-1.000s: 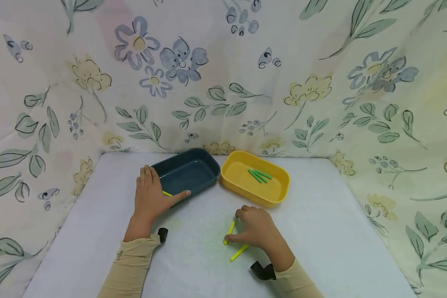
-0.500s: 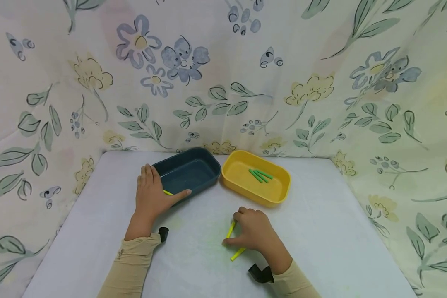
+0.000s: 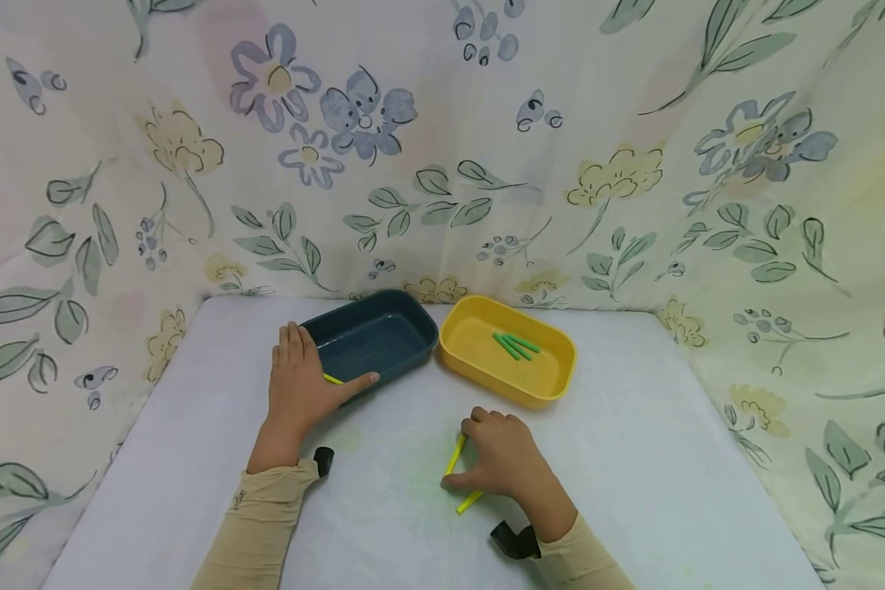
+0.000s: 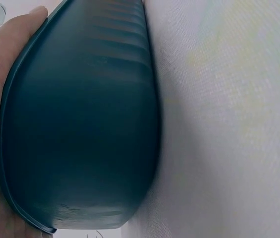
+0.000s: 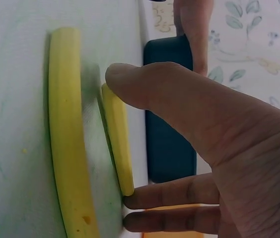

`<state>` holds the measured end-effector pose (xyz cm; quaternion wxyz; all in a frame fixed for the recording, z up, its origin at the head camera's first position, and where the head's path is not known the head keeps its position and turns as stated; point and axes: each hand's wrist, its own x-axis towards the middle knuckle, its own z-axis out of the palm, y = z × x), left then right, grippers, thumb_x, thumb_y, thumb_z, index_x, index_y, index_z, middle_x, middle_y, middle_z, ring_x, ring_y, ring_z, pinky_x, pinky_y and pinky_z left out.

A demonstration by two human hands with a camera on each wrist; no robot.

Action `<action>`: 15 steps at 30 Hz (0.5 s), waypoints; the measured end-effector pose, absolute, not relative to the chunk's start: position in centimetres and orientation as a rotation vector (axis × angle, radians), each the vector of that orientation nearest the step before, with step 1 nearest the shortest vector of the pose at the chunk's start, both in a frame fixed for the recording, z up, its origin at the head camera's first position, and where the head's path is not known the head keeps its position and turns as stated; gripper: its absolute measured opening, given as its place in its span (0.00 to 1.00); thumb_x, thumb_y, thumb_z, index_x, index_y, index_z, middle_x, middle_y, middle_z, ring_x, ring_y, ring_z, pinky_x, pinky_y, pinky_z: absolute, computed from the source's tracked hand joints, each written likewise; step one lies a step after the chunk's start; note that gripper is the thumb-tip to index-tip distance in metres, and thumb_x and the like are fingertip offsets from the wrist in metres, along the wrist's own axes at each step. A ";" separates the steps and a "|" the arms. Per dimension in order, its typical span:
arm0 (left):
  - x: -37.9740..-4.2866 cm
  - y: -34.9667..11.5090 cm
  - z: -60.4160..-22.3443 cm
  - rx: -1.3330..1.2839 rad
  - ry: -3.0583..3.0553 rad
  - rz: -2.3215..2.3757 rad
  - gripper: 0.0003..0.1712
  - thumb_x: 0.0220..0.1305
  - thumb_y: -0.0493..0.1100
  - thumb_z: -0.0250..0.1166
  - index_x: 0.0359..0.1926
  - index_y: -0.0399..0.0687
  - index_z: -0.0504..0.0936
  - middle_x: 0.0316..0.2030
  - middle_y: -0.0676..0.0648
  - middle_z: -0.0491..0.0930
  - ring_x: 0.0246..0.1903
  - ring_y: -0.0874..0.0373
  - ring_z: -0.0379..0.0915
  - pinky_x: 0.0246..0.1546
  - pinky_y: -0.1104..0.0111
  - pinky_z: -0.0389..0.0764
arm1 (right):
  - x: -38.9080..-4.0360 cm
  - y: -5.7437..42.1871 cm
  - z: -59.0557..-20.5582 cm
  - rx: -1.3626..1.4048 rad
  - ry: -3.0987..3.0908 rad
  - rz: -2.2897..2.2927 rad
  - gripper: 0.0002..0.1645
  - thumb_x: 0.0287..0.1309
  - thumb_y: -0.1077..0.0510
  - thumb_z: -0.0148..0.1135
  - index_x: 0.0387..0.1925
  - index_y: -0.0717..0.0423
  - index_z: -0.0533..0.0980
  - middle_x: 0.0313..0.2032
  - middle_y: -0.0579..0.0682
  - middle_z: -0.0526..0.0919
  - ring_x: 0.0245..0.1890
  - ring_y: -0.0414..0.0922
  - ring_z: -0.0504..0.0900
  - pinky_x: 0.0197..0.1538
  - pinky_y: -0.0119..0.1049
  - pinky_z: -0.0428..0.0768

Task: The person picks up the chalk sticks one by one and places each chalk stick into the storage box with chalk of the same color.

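"Pinching a yellow stick seems to be the step in hand, yes?"

"So it looks. The right hand (image 3: pixel 507 451) has its thumb at one end of the pinched stick (image 3: pixel 455 455) and a fingertip at the other, spread along its length. Whether this stick touches the table (image 3: pixel 634 459), one cannot tell."

"And the left hand (image 3: pixel 298 385)?"

"Its fingers lie along the left end of the blue tray (image 3: pixel 369 344), and the thumb stretches wide along the near side. Probably it steadies the tray."

"What does the next move call for?"

"A lift would call for even pressure at both ends, because a stick held so could slip. The second stick (image 3: pixel 469 502) lies very near, partly behind the right hand, and could be pushed by accident."

"How many are there of each thing?"

"Two trays: the blue one and the yellow tray (image 3: pixel 465 344), just beside it. Three yellow sticks are visible: the pinched one, the second one, and a third stick (image 3: pixel 333 378) in the blue tray, partly covered by the left hand. More may be hidden there. Green sticks (image 3: pixel 524 342), at least three, lie close together in the yellow tray; the exact number is not sure."
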<state>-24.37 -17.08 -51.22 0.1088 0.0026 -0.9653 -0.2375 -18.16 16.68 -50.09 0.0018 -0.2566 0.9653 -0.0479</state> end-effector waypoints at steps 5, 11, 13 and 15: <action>-24.4 -17.1 -51.2 0.007 -2.846 -0.706 0.89 0.48 0.89 0.64 0.82 0.25 0.38 0.83 0.26 0.31 0.84 0.30 0.28 0.81 0.33 0.41 | -18.1 16.6 -49.9 -0.805 3.020 -0.156 0.42 0.36 0.20 0.78 0.41 0.47 0.85 0.39 0.42 0.81 0.32 0.42 0.78 0.37 0.40 0.78; -24.4 -17.1 -51.2 0.007 -2.841 -0.711 0.89 0.48 0.89 0.65 0.82 0.25 0.38 0.83 0.26 0.31 0.84 0.30 0.27 0.81 0.33 0.41 | -18.1 16.5 -49.5 -0.813 3.025 -0.190 0.43 0.38 0.20 0.78 0.43 0.48 0.86 0.41 0.43 0.83 0.32 0.42 0.78 0.38 0.41 0.80; -24.4 -17.2 -51.2 0.007 -2.836 -0.704 0.89 0.47 0.89 0.65 0.82 0.24 0.39 0.83 0.25 0.33 0.84 0.29 0.29 0.81 0.33 0.42 | -18.1 16.4 -49.3 -0.811 3.029 -0.205 0.43 0.38 0.20 0.78 0.43 0.49 0.86 0.41 0.42 0.83 0.31 0.42 0.79 0.37 0.41 0.80; -24.5 -17.2 -51.2 0.008 -2.834 -0.695 0.89 0.47 0.89 0.65 0.82 0.24 0.40 0.83 0.25 0.34 0.84 0.29 0.30 0.81 0.33 0.42 | -18.1 16.3 -49.2 -0.801 3.034 -0.214 0.43 0.39 0.20 0.78 0.44 0.49 0.86 0.41 0.42 0.83 0.31 0.41 0.79 0.38 0.40 0.80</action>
